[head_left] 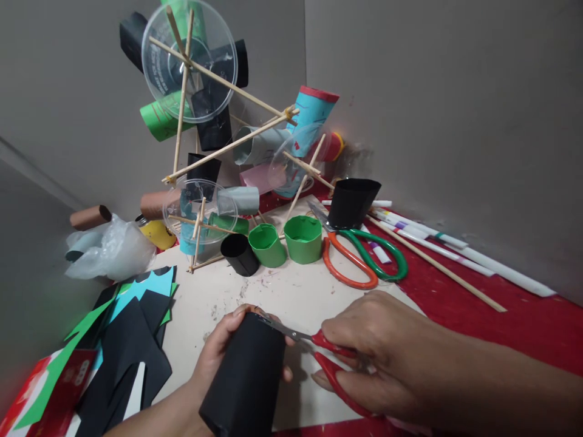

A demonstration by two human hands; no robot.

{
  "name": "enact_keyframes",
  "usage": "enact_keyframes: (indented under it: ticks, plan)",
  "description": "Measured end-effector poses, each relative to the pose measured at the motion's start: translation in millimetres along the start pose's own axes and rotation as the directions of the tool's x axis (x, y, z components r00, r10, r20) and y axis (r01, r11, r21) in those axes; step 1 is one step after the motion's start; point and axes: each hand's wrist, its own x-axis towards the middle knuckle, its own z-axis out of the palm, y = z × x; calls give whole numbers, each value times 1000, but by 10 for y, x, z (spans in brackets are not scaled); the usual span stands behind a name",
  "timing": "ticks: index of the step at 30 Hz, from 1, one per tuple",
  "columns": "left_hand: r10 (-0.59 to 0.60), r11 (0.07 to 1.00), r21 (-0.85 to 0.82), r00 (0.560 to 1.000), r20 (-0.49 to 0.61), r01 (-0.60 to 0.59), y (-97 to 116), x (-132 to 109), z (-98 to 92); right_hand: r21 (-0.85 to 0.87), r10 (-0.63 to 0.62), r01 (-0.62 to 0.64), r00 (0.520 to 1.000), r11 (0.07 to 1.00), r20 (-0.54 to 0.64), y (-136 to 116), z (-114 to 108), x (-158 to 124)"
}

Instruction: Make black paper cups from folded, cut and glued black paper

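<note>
My left hand (217, 347) is wrapped round a black paper tube (248, 376) low in the middle of the view. In my right hand (382, 346) are small scissors (319, 341) with red handles, their loops parted. The scissor blades lie at the tube's far rim; whether they are cutting into the paper I cannot tell. Just beyond my hands stand a short black paper cup (240, 255) and two green paper cups (303, 240). Large scissors (350, 261) with orange and green loops rest to the right, near another black paper tube (353, 203).
A wheel of clear plastic discs (155, 91), sticks and paper tubes stands at the back left, with smaller ones below and right. Paper scraps (141, 328) lie at left by a plastic bag (113, 246). White rolled sticks (501, 276) run along the right wall.
</note>
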Motion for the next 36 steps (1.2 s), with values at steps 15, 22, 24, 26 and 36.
enact_keyframes:
  ticks: [15, 22, 24, 26, 36]
  plan:
    - [-2, 999, 46, 998, -65, 5, -16, -26, -16, 67, -32, 30, 999, 997, 25, 83, 8, -31]
    - [44, 966, 259, 968, -245, 22, -18, -50, 29, -55, 27, -26, 999, 998, 20, 12, -39, -15]
    - [55, 959, 281, 962, -269, 23, -18, -60, 66, -74, 25, -23, 999, 997, 31, 0, -56, -8]
    - [60, 953, 300, 956, -287, 31, -19, -73, 92, -85, 31, -28, 999, 996, 29, -2, -61, -6]
    - [84, 910, 410, 941, -327, 61, 0, -78, 112, -48, 71, -68, 995, 997, 69, 11, -74, -6]
